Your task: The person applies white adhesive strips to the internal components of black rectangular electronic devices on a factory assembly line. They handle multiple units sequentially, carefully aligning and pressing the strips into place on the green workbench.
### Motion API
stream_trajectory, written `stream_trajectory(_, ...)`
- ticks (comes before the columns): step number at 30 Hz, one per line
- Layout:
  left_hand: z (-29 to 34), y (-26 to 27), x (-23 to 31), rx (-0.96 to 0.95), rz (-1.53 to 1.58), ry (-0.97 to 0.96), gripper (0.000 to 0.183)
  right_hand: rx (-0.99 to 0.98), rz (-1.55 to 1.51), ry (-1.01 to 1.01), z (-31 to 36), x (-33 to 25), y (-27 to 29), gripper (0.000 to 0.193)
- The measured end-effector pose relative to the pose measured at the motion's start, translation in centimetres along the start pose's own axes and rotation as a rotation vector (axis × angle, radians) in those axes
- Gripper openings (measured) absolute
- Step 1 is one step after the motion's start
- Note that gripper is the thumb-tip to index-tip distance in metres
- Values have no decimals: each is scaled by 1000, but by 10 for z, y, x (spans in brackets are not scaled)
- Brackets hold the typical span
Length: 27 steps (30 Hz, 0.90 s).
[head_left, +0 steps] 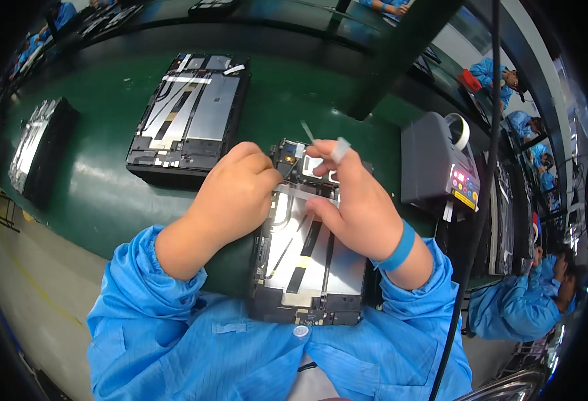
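Observation:
An opened flat electronic device (314,267), with silver plates, black cables and circuit boards, lies in front of me. A strip of clear tape (297,192) stretches across its upper part. My left hand (233,190) is closed, its fingertips pinching the strip's left end at the device's edge. Over the right side, my right hand (354,204) has its thumb down by the strip and its other fingers curled. From those curled fingers a thin grey stick-like thing (307,131) pokes up. A small piece of clear tape (340,150) clings to one finger.
A stack of similar opened devices (190,113) stands at the far left, another stack (36,147) beyond it. To the right is a grey tape dispenser (437,160) with lit buttons. A black cable (479,234) hangs down on the right. Co-workers in blue (524,301) sit nearby.

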State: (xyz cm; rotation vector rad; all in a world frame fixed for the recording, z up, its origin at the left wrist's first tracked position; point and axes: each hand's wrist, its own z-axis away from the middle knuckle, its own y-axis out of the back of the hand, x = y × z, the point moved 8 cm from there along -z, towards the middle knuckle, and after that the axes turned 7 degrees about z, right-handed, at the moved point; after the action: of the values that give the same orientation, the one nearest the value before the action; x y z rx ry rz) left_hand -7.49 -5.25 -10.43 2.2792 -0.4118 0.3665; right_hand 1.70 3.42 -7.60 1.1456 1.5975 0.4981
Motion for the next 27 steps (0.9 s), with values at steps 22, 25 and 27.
stream_trajectory(22, 5, -4, -8, -55, 44, -34, 23, -174, 214, -56, -50, 42, -40, 48)
stream_trajectory(25, 6, -2, -10, -1, 68, -33, 24, -198, 155, -176, -47, 45, -39, 43)
stream_trajectory(27, 8, -2, -11, 22, 90, -26, 26, -188, 151, -194, -46, 46, -39, 42)
